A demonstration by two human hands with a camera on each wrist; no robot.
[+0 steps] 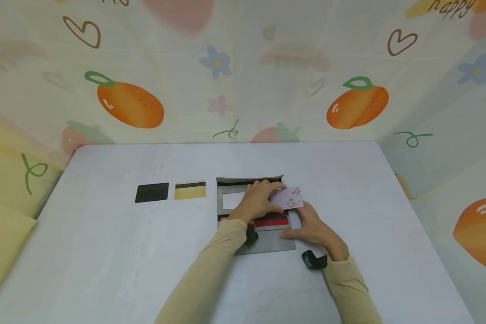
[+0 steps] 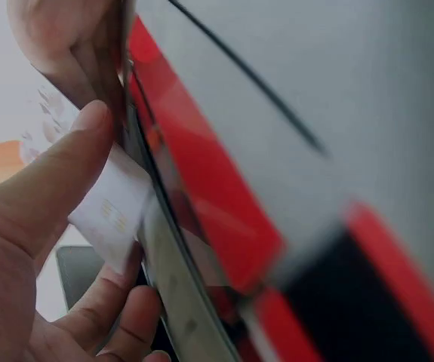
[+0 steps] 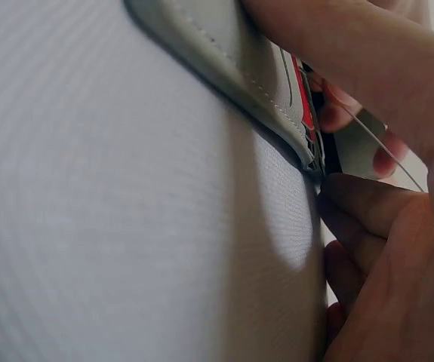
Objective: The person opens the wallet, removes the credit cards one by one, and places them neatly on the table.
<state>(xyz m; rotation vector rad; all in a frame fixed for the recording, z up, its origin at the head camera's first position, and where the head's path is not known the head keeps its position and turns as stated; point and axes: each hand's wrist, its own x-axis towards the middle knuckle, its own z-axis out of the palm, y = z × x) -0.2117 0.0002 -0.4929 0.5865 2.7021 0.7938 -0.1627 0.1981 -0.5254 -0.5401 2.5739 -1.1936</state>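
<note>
A grey wallet (image 1: 271, 243) lies unfolded on the table, with red-and-black cards (image 1: 273, 222) in its slots and a white window panel (image 1: 231, 200) in its upper part. Above the slots, my left hand (image 1: 259, 200) pinches a pale pink card (image 1: 291, 198) between thumb and fingers. The left wrist view shows the card's chip (image 2: 115, 215) close to the pocket edge. My right hand (image 1: 316, 229) grips the wallet's right side, its thumb over the front and the fingers at the edge; in the right wrist view the fingertips (image 3: 345, 192) meet that edge.
To the left of the wallet lie a black card (image 1: 151, 192) and a gold card with a dark stripe (image 1: 190, 191). A white cloth covers the table (image 1: 105, 252). Behind it hangs a curtain printed with fruit (image 1: 243, 81).
</note>
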